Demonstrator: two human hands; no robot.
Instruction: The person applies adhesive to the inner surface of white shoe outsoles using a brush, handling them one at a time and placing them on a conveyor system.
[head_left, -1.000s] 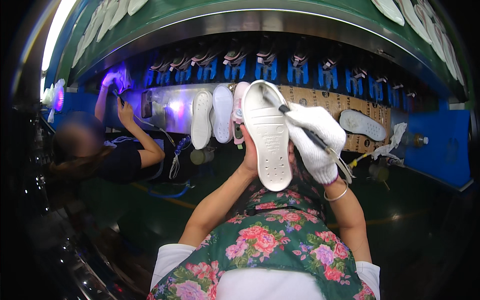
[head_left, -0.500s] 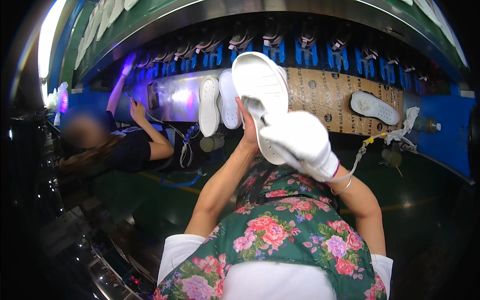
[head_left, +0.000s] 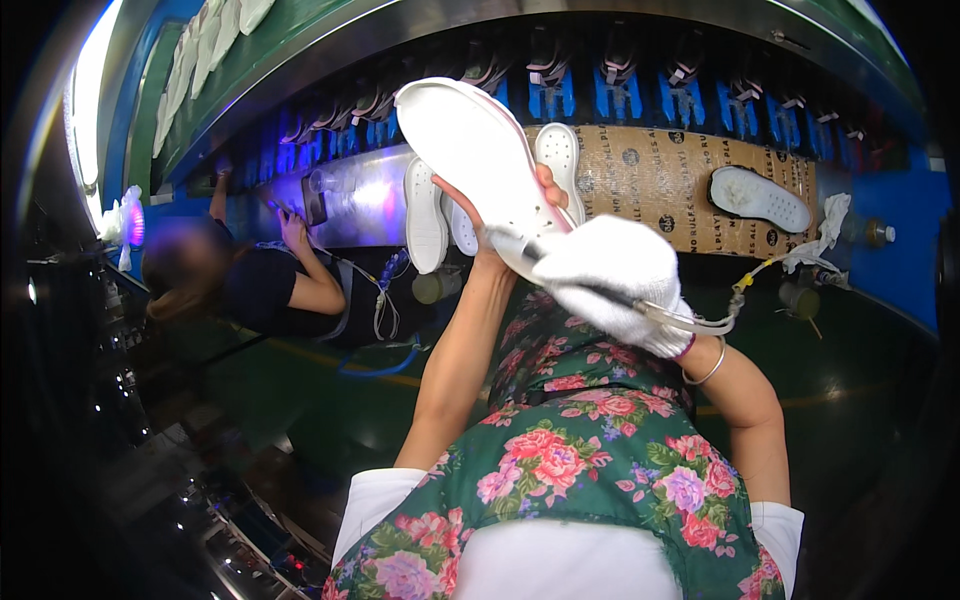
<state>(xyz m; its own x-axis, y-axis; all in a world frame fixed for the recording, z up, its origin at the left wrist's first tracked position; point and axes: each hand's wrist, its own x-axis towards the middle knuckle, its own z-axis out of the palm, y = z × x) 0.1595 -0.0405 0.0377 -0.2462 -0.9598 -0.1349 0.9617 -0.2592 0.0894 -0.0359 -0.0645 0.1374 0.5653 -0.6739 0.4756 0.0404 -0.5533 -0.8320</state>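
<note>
- Since half a second ago, the held sole (head_left: 470,140) has tilted leftward and the brush (head_left: 508,245) has moved to its near end; I judge the brushing has shifted there.
- My bare left hand (head_left: 473,222) grips the sole, up before the surface (head_left: 355,225); my gloved right hand (head_left: 625,270) wraps the brush.
- Blur leaves me unsure whether its bristles touch.
- Rightward, cardboard (head_left: 650,190) gives room up to a dark-rimmed sole (head_left: 765,200); the tube (head_left: 710,325) loops by my wrist.

1 white shoe sole (head_left: 472,148) (small holes at its lower end) slants up-left; 1 dark-handled brush (head_left: 512,245) is held at that end.
</note>
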